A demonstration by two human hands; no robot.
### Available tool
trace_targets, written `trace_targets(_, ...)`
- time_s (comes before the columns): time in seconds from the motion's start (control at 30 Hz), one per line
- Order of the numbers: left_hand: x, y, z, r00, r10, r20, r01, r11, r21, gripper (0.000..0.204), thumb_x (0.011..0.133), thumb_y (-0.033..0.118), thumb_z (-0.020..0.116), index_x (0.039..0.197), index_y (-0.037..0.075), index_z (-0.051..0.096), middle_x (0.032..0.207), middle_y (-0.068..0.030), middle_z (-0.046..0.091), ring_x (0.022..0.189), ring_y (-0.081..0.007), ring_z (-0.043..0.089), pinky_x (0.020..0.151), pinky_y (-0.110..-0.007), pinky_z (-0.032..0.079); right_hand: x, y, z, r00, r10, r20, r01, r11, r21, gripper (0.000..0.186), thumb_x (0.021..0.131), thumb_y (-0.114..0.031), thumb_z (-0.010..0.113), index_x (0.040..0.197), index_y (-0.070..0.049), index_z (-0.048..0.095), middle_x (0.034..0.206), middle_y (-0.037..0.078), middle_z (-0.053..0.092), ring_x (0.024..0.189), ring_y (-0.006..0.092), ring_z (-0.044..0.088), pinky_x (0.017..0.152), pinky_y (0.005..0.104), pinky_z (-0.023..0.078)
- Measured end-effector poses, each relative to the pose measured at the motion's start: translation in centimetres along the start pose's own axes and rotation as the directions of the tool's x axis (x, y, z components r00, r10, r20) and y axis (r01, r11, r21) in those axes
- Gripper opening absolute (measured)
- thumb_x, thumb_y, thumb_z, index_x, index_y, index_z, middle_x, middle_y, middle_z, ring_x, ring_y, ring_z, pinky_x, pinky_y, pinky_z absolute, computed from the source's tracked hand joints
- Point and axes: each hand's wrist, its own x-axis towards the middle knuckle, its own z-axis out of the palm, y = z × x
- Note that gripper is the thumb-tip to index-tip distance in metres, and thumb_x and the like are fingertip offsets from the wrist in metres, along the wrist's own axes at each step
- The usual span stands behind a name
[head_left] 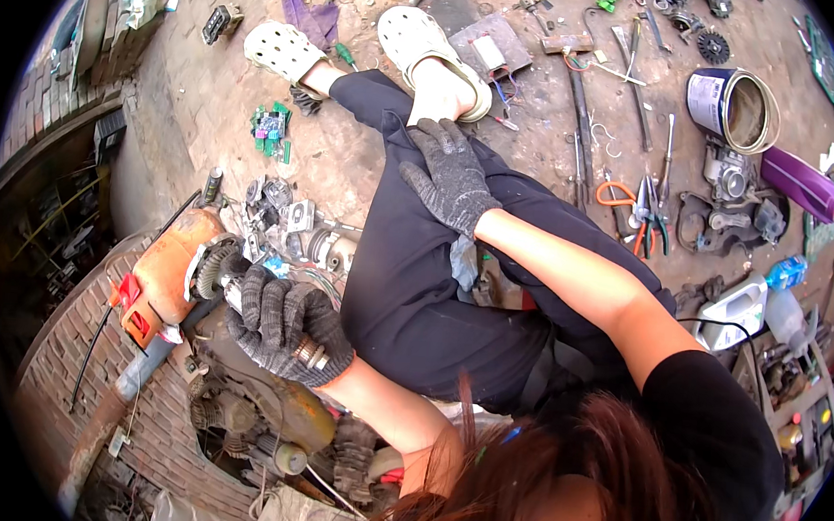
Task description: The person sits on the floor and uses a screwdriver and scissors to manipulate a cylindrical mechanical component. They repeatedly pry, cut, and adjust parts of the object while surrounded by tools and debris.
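My left hand (289, 324), in a dark grey knit glove, is closed around a metal gear shaft (212, 265). The toothed wheel sticks out past my fingers on the left, and a splined end shows by the heel of the hand. My right hand (449, 175), gloved the same way, rests on the lower part of my dark trouser leg (526, 200), fingers stretched out and nothing held. A rounded orange object (173, 265) with red parts lies beyond the gear. Between it and my leg are several loose metal parts (272, 204).
Pliers (644, 212), a hammer (575, 89) and several other hand tools lie on the ground at the right. Farther right are an open bucket (718, 107), a purple bottle (804, 184) and a white jug (734, 313). Greasy machine parts (264, 423) sit at the lower left.
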Motion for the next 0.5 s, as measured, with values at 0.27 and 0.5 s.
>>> trace_targets(0.27,-0.1,-0.3,0.2,1.0,-0.023,-0.007,0.023,1.0,0.006,0.031,0.091,0.019,0.04,0.111,-0.005,0.042,0.068,0.0006,0.046,0.042,-0.0028,0.043,0.036,-0.014,0.035,0.7,1.2,-0.3,0.986,0.159,-0.052,-0.16,0.987,-0.009,0.058,0.081,-0.039,0.055,0.122,0.001,0.042,0.128,0.022,0.039,0.118,0.0382,0.037,0.1,0.0441,0.029)
trace_targets(0.5,0.1,-0.6,0.4,1.0,-0.02,-0.01,0.021,0.998,0.058,0.024,0.09,0.016,0.04,0.103,-0.003,0.042,0.066,0.0009,0.044,0.044,-0.0028,0.043,0.036,-0.014,0.035,2.5,4.4,0.9,0.99,0.132,-0.054,-0.135,0.99,-0.05,0.062,0.081,-0.042,0.053,0.123,0.002,0.041,0.127,0.024,0.041,0.115,0.0384,0.042,0.099,0.0435,0.031)
